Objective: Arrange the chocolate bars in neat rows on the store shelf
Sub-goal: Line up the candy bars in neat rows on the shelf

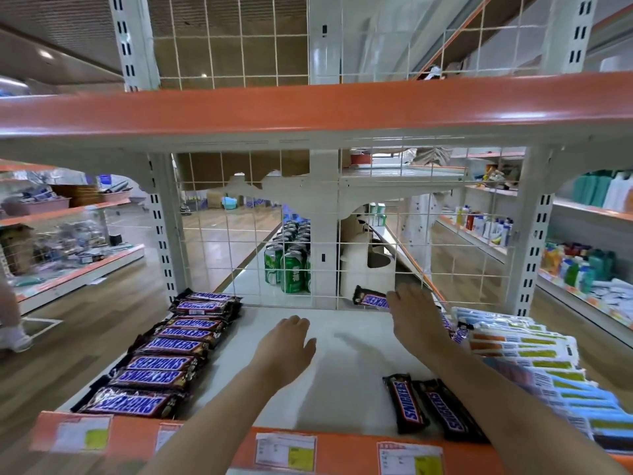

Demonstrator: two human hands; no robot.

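Observation:
A row of several brown Snickers bars [164,347] runs front to back along the left side of the white shelf [342,365]. Two more bars [428,406] lie side by side near the front right edge. One bar [371,298] lies at the back against the wire grid. My right hand [416,317] reaches to the back, its straight fingers touching that bar's right end. My left hand [289,344] hovers over the middle of the shelf, palm down, fingers loosely bent, holding nothing.
Blue, white and green packets [534,365] are stacked along the shelf's right side. A wire grid [274,234] backs the shelf, with green cans [291,265] behind it. The orange shelf above [308,104] hangs low. An orange price rail [308,450] fronts the shelf.

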